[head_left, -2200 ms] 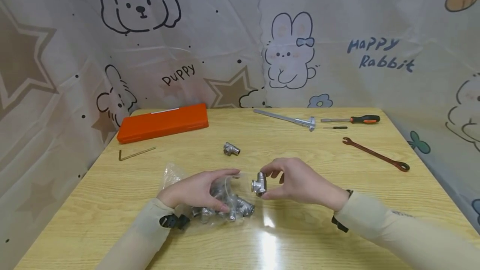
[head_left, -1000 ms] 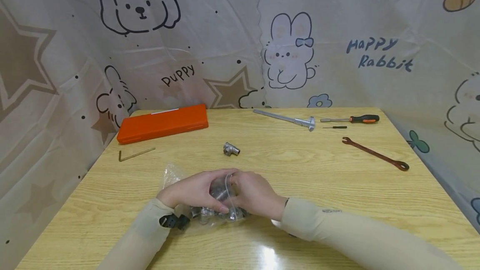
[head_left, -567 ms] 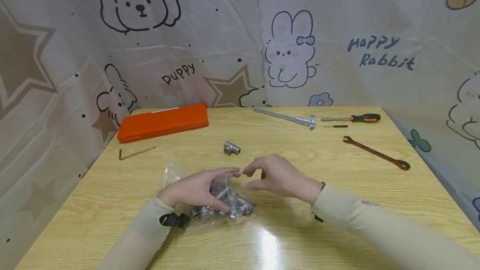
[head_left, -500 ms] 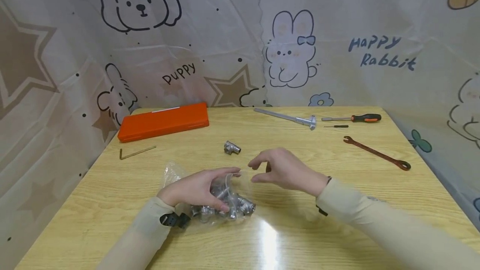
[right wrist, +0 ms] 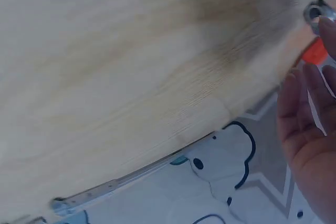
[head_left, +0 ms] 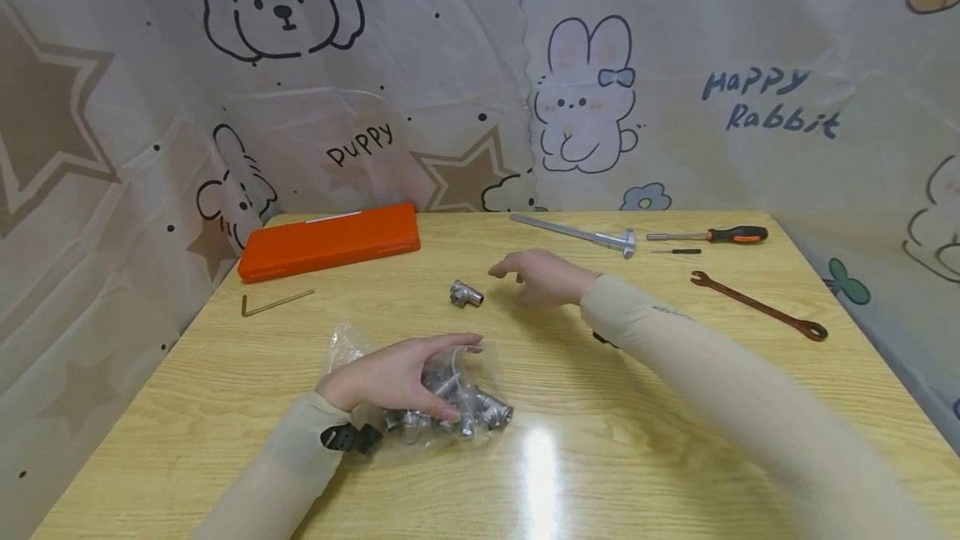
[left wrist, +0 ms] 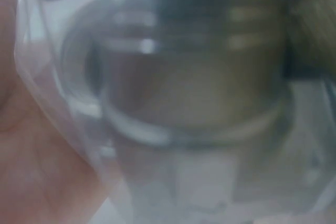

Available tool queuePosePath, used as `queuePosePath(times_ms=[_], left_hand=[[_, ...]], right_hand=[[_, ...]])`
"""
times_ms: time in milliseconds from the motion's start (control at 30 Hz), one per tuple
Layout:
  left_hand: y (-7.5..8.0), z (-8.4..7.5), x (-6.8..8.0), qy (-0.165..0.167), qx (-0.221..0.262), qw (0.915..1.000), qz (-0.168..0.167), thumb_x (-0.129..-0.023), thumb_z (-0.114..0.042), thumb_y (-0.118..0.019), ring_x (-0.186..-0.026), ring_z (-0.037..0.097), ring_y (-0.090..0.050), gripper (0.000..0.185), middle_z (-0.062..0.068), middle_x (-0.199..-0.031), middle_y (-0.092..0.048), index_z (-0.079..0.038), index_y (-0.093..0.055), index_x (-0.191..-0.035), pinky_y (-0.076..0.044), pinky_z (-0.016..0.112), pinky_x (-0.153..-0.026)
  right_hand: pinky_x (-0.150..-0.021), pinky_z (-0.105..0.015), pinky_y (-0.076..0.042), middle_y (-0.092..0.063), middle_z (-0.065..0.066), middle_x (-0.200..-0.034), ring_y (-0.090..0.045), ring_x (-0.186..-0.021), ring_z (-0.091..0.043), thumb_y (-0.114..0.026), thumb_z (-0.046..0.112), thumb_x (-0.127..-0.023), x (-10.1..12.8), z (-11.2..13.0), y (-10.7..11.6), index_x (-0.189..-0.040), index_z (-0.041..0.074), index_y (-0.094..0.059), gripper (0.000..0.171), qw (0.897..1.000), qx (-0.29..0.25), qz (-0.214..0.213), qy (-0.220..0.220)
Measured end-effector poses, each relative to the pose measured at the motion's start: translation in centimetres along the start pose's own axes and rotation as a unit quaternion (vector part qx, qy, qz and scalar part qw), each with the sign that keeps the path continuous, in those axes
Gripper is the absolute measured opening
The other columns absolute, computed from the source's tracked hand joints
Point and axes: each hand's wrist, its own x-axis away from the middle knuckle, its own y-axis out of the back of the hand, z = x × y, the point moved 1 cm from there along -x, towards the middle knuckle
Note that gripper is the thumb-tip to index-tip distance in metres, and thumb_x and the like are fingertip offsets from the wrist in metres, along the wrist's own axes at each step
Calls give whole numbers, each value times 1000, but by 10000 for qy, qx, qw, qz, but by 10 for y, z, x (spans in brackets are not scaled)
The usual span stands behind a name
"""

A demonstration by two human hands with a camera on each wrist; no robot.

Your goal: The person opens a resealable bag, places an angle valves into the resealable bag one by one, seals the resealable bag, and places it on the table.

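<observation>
In the head view, a clear plastic zip bag (head_left: 491, 369) lies on the table, full of several shiny metal tee fittings (head_left: 491, 411). My left hand (head_left: 393, 373) grips the bag near its mouth, thumb and index finger spread wide around it. The left wrist view shows a blurred metal fitting (left wrist: 194, 87) close up behind the plastic. My right hand (head_left: 546, 277) hovers above the table with nothing in it, fingers loosely bent. Just left of its fingertips a single tee fitting (head_left: 467, 294) lies on the wood; the right wrist view shows this fitting (right wrist: 317, 14) beyond the fingertips.
An orange case (head_left: 330, 242) and an L-shaped hex key (head_left: 277, 303) lie at the left. Along the back right are a caliper (head_left: 573, 232), a screwdriver (head_left: 708, 235) and a small thin black-handled tool (head_left: 682, 252). A reddish wrench (head_left: 757, 305) lies at the right. A printed curtain hangs behind the table.
My right hand held a tee fitting, reached into the bag and came out without it, then moved away toward the fitting on the table. The left hand stayed at the bag.
</observation>
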Motion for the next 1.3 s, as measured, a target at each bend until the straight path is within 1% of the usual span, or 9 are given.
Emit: queuePosePath(times_ms=[200, 367, 533, 667, 800, 900, 1000, 1167, 1300], left_hand=[[1, 0, 0, -15, 64, 10000, 6, -77, -47, -83, -141, 9, -30, 97, -19, -148, -43, -23, -32, -156, -32, 44, -112], [0, 1, 1, -63, 65, 10000, 7, -77, -46, -83, -141, 9, -31, 97, -16, -149, -44, -22, -32, -156, -31, 44, -113], [-1, 0, 0, -120, 39, 9999, 12, -77, -47, -83, -141, 9, -30, 97, -14, -150, -43, -22, -32, -156, -30, 43, -114], [0, 1, 0, -115, 61, 9999, 24, -78, -46, -83, -140, 8, -32, 97, -16, -149, -43, -23, -32, -156, -31, 43, -113], [0, 2, 1, -71, 62, 10000, 22, -77, -47, -83, -140, 8, -31, 97, -19, -149, -42, -24, -32, -156, -32, 43, -113], [0, 1, 1, -77, 35, 10000, 16, -77, -49, -82, -140, 9, -31, 97, -20, -150, -41, -24, -32, -156, -32, 44, -113], [0, 0, 1, -82, 2, 10000, 9, -77, -49, -82, -140, 10, -31, 97, -18, -150, -41, -24, -32, -156, -31, 44, -113], [1, -1, 1, -35, -53, 10000, -4, -77, -47, -83, -140, 11, -32, 96, -18, -150, -42, -23, -32, -156, -30, 44, -113], [0, 0, 0, -13, -16, 10000, 12, -78, -47, -83, -140, 12, -33, 97, -13, -150, -43, -24, -31, -156, -32, 45, -113]], right_hand=[[-109, -42, -39, -53, -11, -142, -50, -129, -30, -69, -3, -85, -41, 2, -3, -146, 9, -49, 65, 9983, 493, 226, 208], [-112, -38, -34, -52, -7, -144, -46, -133, -25, -68, 2, -87, -59, 10, -4, -146, 12, -49, 63, 9959, 610, 601, 292], [-109, -34, -38, -55, -6, -141, -51, -126, -20, -75, 1, -78, -68, 12, -10, -143, 10, -54, 69, 9932, 540, 903, 498], [-105, -33, -42, -64, -4, -129, -57, -118, -19, -80, 3, -73, -72, 9, -14, -132, 8, -63, 61, 9936, 467, 725, 734], [-99, -32, -46, -68, 0, -117, -60, -108, -17, -86, 14, -73, -72, 7, -17, -122, 10, -69, 52, 9950, 354, 561, 744], [-96, -33, -47, -69, 4, -113, -60, -105, -15, -88, 23, -73, -62, 8, -15, -119, 14, -71, 49, 9972, 126, 446, 580], [-97, -35, -47, -69, 6, -115, -60, -110, -18, -88, 25, -74, -44, 11, -8, -119, 15, -71, 49, 9987, -228, 182, 418], [-90, -37, -52, -68, 4, -116, -61, -109, -23, -86, 25, -77, 5, 20, 10, -125, 12, -68, 53, 9958, -784, -434, 196], [-86, -38, -55, -68, 1, -112, -63, -101, -22, -87, 28, -77, 52, 31, 16, -125, 8, -67, 56, 9921, -912, -847, 135]])
